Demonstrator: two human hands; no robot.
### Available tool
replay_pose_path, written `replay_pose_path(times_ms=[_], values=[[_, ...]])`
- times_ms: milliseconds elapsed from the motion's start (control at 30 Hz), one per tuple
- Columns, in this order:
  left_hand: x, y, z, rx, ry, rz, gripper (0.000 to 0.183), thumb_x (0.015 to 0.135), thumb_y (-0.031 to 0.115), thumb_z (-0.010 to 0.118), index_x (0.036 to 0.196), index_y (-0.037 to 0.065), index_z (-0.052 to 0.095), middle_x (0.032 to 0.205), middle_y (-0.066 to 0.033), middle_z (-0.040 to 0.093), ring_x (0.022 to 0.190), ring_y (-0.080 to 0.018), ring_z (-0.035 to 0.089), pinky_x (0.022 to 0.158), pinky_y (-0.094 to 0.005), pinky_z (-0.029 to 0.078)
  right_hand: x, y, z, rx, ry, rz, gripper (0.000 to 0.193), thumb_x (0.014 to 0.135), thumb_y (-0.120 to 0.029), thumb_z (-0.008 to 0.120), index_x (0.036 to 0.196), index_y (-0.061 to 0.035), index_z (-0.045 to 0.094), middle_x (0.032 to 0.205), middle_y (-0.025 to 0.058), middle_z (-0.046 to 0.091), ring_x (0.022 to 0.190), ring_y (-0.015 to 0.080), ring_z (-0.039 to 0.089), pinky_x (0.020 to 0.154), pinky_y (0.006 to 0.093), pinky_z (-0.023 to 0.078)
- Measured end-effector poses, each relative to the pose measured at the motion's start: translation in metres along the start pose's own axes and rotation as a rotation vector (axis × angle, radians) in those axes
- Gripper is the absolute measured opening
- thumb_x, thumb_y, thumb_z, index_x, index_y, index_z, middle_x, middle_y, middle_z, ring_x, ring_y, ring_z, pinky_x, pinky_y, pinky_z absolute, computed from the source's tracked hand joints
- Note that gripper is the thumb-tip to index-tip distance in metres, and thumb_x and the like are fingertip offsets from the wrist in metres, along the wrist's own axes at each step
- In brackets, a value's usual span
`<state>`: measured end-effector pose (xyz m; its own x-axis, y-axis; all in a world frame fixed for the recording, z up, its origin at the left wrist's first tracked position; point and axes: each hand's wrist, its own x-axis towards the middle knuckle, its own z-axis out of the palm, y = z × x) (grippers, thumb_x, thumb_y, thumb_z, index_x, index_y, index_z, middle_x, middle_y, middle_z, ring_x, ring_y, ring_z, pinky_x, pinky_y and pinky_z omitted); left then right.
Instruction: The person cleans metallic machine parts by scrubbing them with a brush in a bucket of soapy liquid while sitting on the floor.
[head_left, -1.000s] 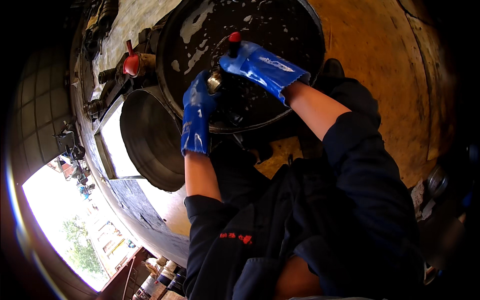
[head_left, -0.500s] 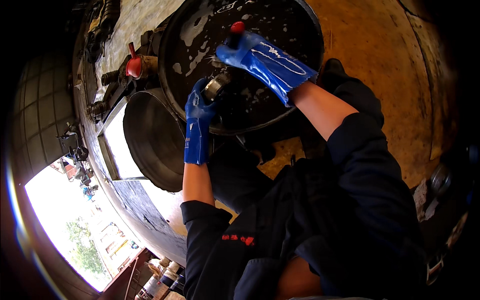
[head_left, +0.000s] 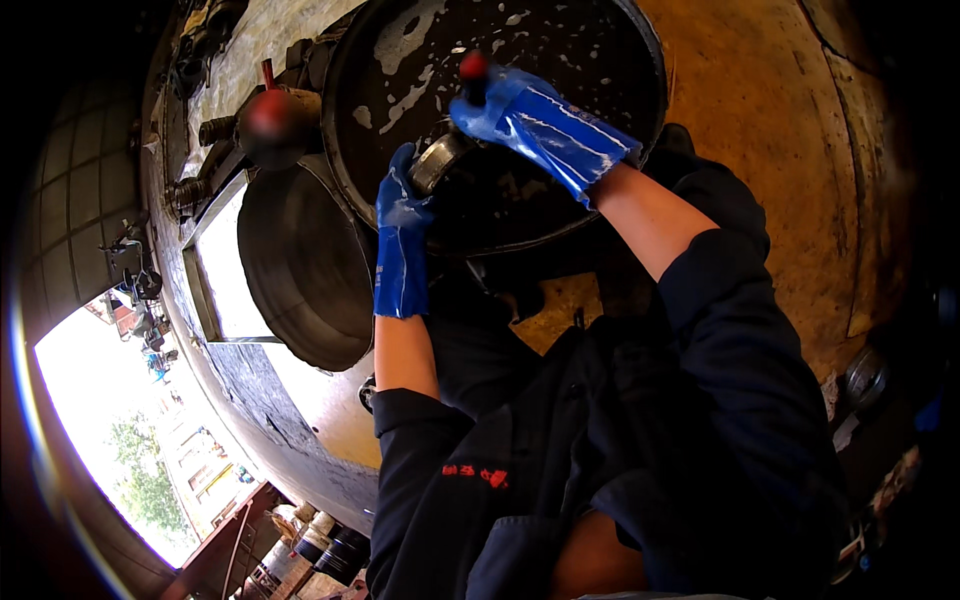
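Now the left hand [head_left: 401, 206] pinches a metal ring [head_left: 432, 166] at its fingertips, and the right hand [head_left: 497, 110], curled round a red-tipped handle [head_left: 474, 70], has come closer, so both work right beside the ring.

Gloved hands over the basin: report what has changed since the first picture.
The metal ring in the left hand shows more of its band, and the black basin sits slightly farther right in view. Nothing was visibly taken or let go: the right hand still grips the red-ended tool.
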<state>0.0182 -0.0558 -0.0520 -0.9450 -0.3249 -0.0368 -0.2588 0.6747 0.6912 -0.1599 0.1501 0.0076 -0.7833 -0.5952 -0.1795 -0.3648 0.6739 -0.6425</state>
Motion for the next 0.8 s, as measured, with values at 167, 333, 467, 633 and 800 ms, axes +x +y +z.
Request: replay_pose_path(times_ms=[167,333,467,633,800], values=[[0.004,-0.016,0.001,-0.408,-0.036,-0.096,0.07,0.077,0.01,0.085,0.141,0.003,0.056,0.131,-0.0103,0.067,0.117,-0.0217,0.066,0.1,-0.034,0.054,-0.036,-0.051,0.012,0.333,0.115,-0.54,0.017,0.094,-0.031,0.067,0.092,-0.0153,0.074,0.076,0.0039,0.072,0.069,0.0194,0.071,0.07,0.0352,0.061],[0.002,0.064,-0.009,0.282,-0.089,-0.142,0.09,0.073,0.011,0.09,0.152,0.008,0.046,0.135,-0.0159,0.065,0.123,-0.0283,0.065,0.103,-0.0381,0.055,-0.012,-0.016,-0.014,0.31,-0.22,0.055,0.027,0.092,-0.037,0.066,0.095,-0.0105,0.072,0.079,0.0068,0.072,0.074,0.023,0.072,0.072,0.0375,0.06],[0.033,0.13,-0.01,0.713,-0.293,-0.273,0.09,0.08,0.034,0.086,0.156,0.013,0.042,0.145,-0.0149,0.06,0.131,-0.0322,0.061,0.109,-0.0413,0.051,-0.021,-0.009,-0.022,0.136,-0.229,0.255,0.037,0.093,-0.043,0.062,0.111,-0.0128,0.073,0.104,0.0125,0.077,0.094,0.0306,0.075,0.086,0.0421,0.06],[0.07,0.145,0.009,0.789,-0.419,-0.386,0.085,0.076,0.044,0.087,0.146,0.009,0.054,0.135,-0.0162,0.067,0.125,-0.0345,0.065,0.107,-0.0414,0.052,-0.024,0.006,-0.002,0.062,0.085,0.115,0.04,0.093,-0.045,0.063,0.113,-0.0126,0.074,0.106,0.0126,0.076,0.096,0.0321,0.074,0.089,0.0434,0.06],[0.03,0.079,-0.011,0.649,-0.255,-0.207,0.084,0.071,0.042,0.091,0.139,0.005,0.059,0.123,-0.0172,0.073,0.113,-0.034,0.071,0.099,-0.0413,0.056,-0.021,-0.006,-0.044,0.184,-0.139,0.322,0.041,0.096,-0.038,0.064,0.124,-0.0089,0.071,0.114,0.0143,0.075,0.11,0.0314,0.072,0.094,0.048,0.056]])
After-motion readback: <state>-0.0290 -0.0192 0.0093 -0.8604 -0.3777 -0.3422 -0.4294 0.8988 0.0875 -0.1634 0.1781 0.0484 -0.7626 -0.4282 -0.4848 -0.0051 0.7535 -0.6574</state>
